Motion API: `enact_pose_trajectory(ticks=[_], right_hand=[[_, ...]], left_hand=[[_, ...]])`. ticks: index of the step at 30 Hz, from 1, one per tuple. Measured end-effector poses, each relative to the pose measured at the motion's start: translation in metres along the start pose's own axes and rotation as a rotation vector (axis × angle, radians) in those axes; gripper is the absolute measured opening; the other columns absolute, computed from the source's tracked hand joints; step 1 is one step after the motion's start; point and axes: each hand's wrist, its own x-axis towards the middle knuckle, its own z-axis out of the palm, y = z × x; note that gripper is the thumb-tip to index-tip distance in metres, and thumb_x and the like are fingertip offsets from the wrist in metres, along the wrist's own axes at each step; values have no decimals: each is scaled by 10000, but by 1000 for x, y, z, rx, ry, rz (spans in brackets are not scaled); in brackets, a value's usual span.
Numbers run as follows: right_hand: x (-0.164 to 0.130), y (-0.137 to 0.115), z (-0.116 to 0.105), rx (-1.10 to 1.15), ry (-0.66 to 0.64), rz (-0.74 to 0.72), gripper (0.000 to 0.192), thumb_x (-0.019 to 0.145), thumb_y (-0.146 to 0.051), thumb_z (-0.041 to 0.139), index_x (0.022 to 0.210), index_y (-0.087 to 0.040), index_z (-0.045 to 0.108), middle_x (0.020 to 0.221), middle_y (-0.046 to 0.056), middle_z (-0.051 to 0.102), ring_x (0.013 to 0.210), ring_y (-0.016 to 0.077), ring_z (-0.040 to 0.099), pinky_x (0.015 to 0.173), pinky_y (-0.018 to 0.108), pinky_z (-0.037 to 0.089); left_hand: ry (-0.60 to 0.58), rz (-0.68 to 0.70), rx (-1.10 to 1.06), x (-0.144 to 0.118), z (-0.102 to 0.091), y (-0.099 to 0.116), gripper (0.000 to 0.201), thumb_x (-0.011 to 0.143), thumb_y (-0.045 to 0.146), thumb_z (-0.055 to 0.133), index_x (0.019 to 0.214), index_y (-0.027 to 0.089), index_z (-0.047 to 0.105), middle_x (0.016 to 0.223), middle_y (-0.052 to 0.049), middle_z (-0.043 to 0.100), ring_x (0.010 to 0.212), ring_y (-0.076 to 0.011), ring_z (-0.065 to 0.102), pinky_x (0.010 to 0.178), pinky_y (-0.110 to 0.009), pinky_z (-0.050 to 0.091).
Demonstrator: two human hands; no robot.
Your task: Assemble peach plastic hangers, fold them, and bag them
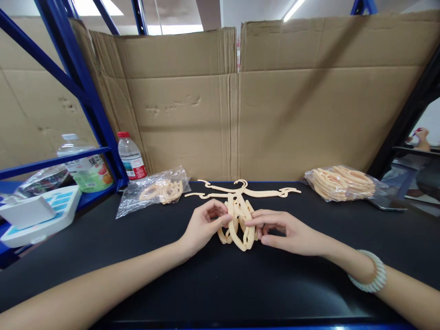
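A small stack of cream plastic hangers (239,220) lies on the black table top (220,279), in the middle. My left hand (205,225) pinches the stack's left side with thumb and fingers. From the right, my right hand (283,231) grips the same stack; its wrist wears a pale beaded bracelet (373,273). Two more hangers (242,189) lie spread flat just behind the stack.
A clear bag with a few hangers (156,191) lies at back left, and a fuller bag of hangers (343,182) at back right. A red-capped water bottle (131,156) stands by the blue rack post (90,96). Cardboard sheets (237,114) wall the back. A white tray (37,213) sits far left.
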Motion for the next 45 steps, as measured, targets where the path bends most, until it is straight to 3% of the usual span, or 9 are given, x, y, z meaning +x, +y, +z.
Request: enact_pose_trajectory(ticks=[6, 11, 14, 17, 20, 24, 28, 36, 45], right_hand=[[1, -3, 3, 90, -45, 31, 322, 877, -316, 594, 1191, -261, 640, 1100, 62, 553, 863, 141, 584, 798, 295, 523], [1, 3, 0, 168, -15, 46, 323, 850, -315, 638, 1162, -237, 666, 1036, 56, 547, 847, 137, 598, 782, 288, 526], [2, 7, -11, 189, 87, 72, 315, 828, -347, 658, 1105, -200, 690, 916, 43, 586, 715, 120, 596, 685, 273, 524], [0, 10, -27, 135, 265, 193, 288, 816, -403, 655, 980, -171, 704, 708, 17, 615, 576, 115, 568, 572, 256, 500], [-2, 14, -39, 47, 340, 320, 287, 783, -453, 663, 830, -170, 684, 594, -5, 574, 497, 117, 533, 470, 237, 456], [-4, 22, -42, -134, 268, 381, 304, 792, -475, 630, 791, -170, 636, 574, -22, 519, 485, 110, 483, 448, 229, 401], [-6, 23, -38, -372, 121, 372, 250, 838, -398, 588, 914, -161, 619, 619, -21, 540, 557, 118, 474, 516, 234, 370], [-10, 15, -37, -495, -52, 320, 393, 845, -416, 602, 1146, -167, 567, 689, -31, 528, 615, 129, 479, 577, 247, 380], [-12, 22, -38, -609, -74, 211, 482, 850, -510, 582, 1213, -195, 549, 837, 12, 536, 819, 188, 517, 782, 320, 423]], left_hand=[[-22, 14, 51, -4, 0, 3, 175, 738, 321, 737, 755, 168, 654, 762, -28, 648, 691, -154, 612, 630, -254, 515], [-109, 79, 163, -7, -1, 3, 183, 834, 306, 639, 962, 193, 704, 1022, -86, 682, 935, -222, 641, 773, -300, 530], [-123, 140, 251, -9, -1, 6, 229, 858, 284, 603, 1057, 207, 687, 1077, -90, 668, 980, -233, 632, 809, -315, 525], [-147, 224, 374, -11, -1, 10, 241, 857, 237, 593, 1081, 229, 684, 1084, -82, 673, 992, -236, 627, 877, -341, 500], [-283, 333, 518, -14, 0, 12, 308, 855, 201, 582, 1148, 258, 657, 1160, -85, 653, 1104, -256, 578, 982, -385, 441], [-509, 413, 722, -17, 0, 15, 470, 843, 262, 613, 1306, 288, 539, 1353, -81, 539, 1286, -296, 435, 1099, -478, 309], [-696, 333, 974, -20, 0, 18, 552, 862, 374, 584, 1384, 295, 428, 1491, -48, 377, 1388, -332, 271, 1132, -600, 128], [-722, 210, 1089, -21, -1, 17, 565, 931, 441, 454, 1454, 311, 287, 1536, -29, 282, 1425, -334, 165, 1116, -648, 86], [-714, 218, 1083, -19, -4, 16, 591, 919, 453, 474, 1456, 289, 292, 1534, -69, 281, 1419, -355, 172, 1100, -671, 79]])
